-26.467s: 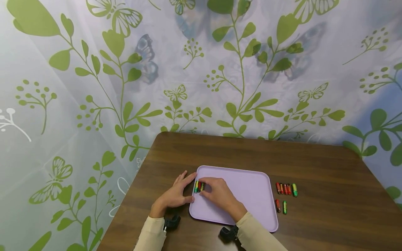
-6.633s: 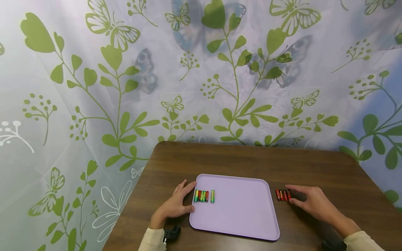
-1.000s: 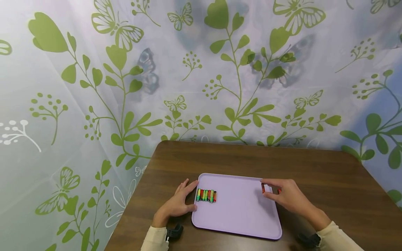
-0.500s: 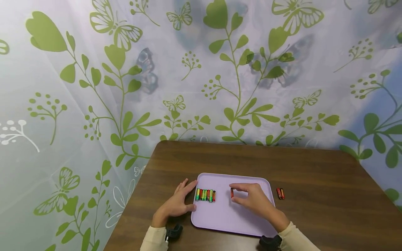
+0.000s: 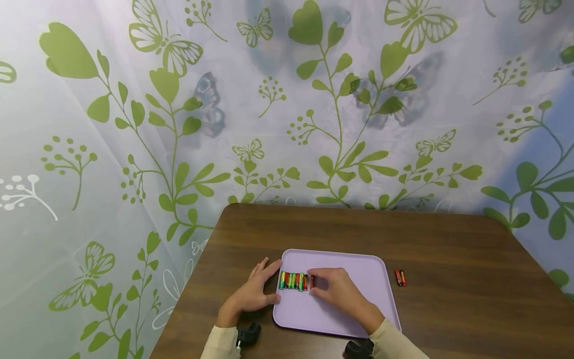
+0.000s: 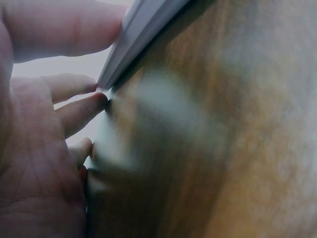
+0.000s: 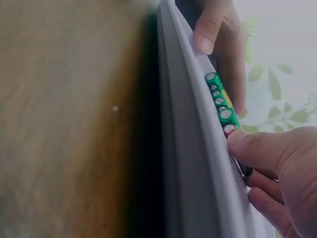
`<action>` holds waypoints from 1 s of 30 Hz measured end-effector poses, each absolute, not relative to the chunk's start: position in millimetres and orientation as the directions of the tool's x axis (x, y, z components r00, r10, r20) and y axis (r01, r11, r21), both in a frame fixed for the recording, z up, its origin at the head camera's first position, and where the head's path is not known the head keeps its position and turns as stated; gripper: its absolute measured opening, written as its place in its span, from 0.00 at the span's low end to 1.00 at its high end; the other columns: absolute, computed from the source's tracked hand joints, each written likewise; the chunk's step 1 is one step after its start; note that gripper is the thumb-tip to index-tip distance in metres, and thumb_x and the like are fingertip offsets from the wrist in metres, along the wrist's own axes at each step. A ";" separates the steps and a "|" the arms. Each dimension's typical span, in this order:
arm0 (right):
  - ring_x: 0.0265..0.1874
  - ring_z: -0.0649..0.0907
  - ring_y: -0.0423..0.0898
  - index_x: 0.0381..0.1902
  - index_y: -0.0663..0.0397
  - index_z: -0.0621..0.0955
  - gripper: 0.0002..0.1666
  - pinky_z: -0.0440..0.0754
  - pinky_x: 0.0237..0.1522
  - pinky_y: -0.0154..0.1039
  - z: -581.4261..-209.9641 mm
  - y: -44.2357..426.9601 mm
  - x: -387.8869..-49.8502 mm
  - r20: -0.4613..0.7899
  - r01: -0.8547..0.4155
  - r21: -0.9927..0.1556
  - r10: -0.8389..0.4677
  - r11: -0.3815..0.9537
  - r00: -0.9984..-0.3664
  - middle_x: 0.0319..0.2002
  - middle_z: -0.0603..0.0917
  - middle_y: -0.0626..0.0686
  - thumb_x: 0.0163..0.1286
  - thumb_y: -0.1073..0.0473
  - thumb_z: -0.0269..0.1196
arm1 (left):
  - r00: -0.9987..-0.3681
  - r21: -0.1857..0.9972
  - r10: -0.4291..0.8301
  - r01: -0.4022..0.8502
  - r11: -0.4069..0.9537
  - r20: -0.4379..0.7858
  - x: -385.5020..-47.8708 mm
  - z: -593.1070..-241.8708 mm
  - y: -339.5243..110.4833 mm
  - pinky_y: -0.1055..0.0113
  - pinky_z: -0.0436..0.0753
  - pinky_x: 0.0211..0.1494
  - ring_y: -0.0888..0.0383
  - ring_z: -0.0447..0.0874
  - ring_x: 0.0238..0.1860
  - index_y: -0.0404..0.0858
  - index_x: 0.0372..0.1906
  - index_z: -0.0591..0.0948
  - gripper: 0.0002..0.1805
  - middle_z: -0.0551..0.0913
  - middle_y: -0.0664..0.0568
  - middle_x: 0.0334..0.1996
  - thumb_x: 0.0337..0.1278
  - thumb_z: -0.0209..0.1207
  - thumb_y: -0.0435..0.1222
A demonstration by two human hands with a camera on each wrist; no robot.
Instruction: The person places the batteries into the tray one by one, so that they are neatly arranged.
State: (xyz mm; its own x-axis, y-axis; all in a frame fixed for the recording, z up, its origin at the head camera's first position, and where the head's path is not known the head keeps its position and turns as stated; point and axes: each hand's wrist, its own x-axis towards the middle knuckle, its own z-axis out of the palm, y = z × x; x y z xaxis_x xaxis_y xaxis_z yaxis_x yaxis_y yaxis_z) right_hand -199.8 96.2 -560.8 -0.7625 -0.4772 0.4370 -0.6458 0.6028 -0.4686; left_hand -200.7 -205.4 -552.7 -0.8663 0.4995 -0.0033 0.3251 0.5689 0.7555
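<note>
A row of red and green batteries (image 5: 293, 280) lies side by side at the left end of the lilac tray (image 5: 341, 311). My right hand (image 5: 343, 294) pinches a red-and-black battery (image 5: 312, 282) between thumb and fingers, just right of that row. In the right wrist view the thumb covers part of it, and green and red battery ends (image 7: 225, 114) show beyond. My left hand (image 5: 251, 291) rests against the tray's left rim, thumb and fingers spread along it. The left wrist view shows that thumb beside the tray's edge (image 6: 133, 42).
Two red-and-black batteries (image 5: 400, 277) lie on the brown wooden table (image 5: 462, 279), right of the tray. A curtain (image 5: 287, 119) with green leaves and butterflies hangs behind the table.
Over the last second my right hand has carried the battery left across the tray to the row. Since the oldest frames, the row has grown and fewer batteries lie right. The left hand stays.
</note>
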 end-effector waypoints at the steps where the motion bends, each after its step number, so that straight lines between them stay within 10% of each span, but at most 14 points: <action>1: 0.50 0.94 0.48 0.55 0.55 0.92 0.26 0.92 0.54 0.47 -560.8 94.8 -199.5 0.438 -0.646 -0.466 -0.476 0.605 -0.762 0.50 0.95 0.51 0.56 0.62 0.85 | -0.866 0.755 0.499 0.324 0.571 -0.006 -200.6 -552.9 -205.4 0.18 0.42 0.82 0.30 0.41 0.89 0.39 0.87 0.63 0.52 0.64 0.44 0.86 0.58 0.72 0.40; 30: 0.56 0.93 0.50 0.61 0.55 0.91 0.32 0.92 0.56 0.51 -543.8 152.3 -204.2 0.352 -0.599 -0.499 -0.485 0.626 -0.800 0.57 0.94 0.51 0.59 0.54 0.84 | -0.873 0.747 0.487 0.311 0.587 -0.019 -198.1 -551.3 -205.1 0.19 0.40 0.82 0.31 0.40 0.90 0.40 0.87 0.63 0.52 0.63 0.45 0.87 0.58 0.72 0.41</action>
State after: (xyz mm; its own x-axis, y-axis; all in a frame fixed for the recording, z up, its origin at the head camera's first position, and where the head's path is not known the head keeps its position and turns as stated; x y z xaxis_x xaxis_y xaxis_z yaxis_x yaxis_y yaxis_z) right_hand -204.2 152.3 -543.8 -0.8004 -0.4852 0.3520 -0.5991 0.6260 -0.4992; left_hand -198.1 -205.1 -551.3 -0.8729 0.4875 -0.0193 0.3113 0.5869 0.7474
